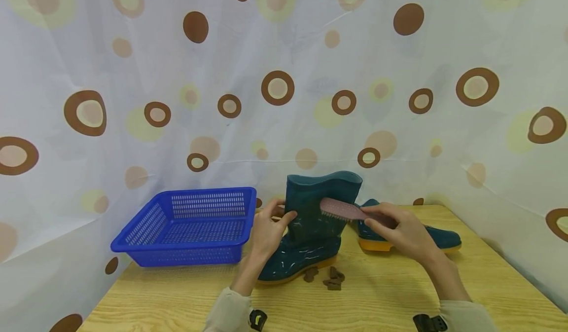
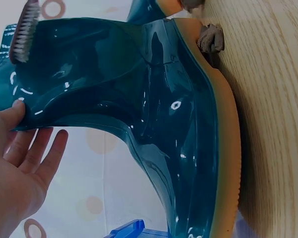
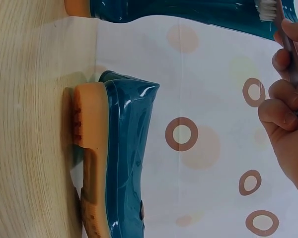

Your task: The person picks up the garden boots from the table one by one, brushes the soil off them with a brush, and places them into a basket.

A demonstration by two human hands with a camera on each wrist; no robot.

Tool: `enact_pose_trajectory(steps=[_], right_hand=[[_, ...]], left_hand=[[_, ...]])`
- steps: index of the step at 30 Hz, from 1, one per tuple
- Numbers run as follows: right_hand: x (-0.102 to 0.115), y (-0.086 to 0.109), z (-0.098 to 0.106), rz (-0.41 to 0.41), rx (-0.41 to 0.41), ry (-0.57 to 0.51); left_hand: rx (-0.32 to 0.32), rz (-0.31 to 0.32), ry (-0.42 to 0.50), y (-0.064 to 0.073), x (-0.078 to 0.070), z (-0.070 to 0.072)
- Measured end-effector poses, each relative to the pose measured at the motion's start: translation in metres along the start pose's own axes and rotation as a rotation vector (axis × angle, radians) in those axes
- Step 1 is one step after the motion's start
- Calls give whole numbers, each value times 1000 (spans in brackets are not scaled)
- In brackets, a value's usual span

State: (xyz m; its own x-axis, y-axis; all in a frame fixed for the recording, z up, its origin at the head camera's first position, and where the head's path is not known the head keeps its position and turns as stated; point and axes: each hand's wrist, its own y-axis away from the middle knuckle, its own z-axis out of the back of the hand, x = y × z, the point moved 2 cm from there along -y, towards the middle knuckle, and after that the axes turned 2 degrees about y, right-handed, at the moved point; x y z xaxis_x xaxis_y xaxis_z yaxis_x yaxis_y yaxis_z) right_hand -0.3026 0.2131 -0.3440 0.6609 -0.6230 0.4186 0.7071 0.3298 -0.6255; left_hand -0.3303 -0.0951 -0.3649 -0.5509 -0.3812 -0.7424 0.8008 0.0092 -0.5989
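Observation:
A glossy dark green rubber boot [image 1: 306, 223] with a tan sole stands on the table, its toe pointing left. My left hand [image 1: 268, 228] grips the front of its shaft, the thumb on the near side and the fingers behind, as the left wrist view shows. In my right hand [image 1: 406, 231] is the handle of a pinkish-brown scrub brush [image 1: 340, 208]. The brush's pale bristles [image 2: 24, 42] are at the upper shaft; whether they press on it I cannot tell. Several brown clods [image 1: 334, 278] lie beside the boot's sole.
A second green boot [image 3: 126, 153] lies at the right behind my right hand, its tan sole partly facing me. A blue perforated plastic basket [image 1: 177, 246] stands at the left on the wooden table [image 1: 377, 302]. A white patterned curtain [image 1: 301, 129] hangs behind.

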Motion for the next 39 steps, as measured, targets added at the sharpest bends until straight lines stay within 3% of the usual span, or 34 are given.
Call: enact_pose_trajectory(steps=[6,13,17,22,25,30,39], right_hand=[[2,-1,0,40,-56,30],[2,-3,1,50,-90,61],[1,-3,0,48,-105,58],[-1,-3,-1,53,-139,48],[-1,-3,-2,58,-148,41],[-1,-3,-2,57,-149,29],[-1,-3,-2,54,-143,35]], left_hand=[[41,9,8,-1,1,1],[176,-6,-45,-3,7,5],[289,-4,-179,-2,15,5],[433,80,-365,2,28,6],[486,111,-436,4,34,5],[504,122,-482,6,37,4],[439,87,-499,7,35,-1]])
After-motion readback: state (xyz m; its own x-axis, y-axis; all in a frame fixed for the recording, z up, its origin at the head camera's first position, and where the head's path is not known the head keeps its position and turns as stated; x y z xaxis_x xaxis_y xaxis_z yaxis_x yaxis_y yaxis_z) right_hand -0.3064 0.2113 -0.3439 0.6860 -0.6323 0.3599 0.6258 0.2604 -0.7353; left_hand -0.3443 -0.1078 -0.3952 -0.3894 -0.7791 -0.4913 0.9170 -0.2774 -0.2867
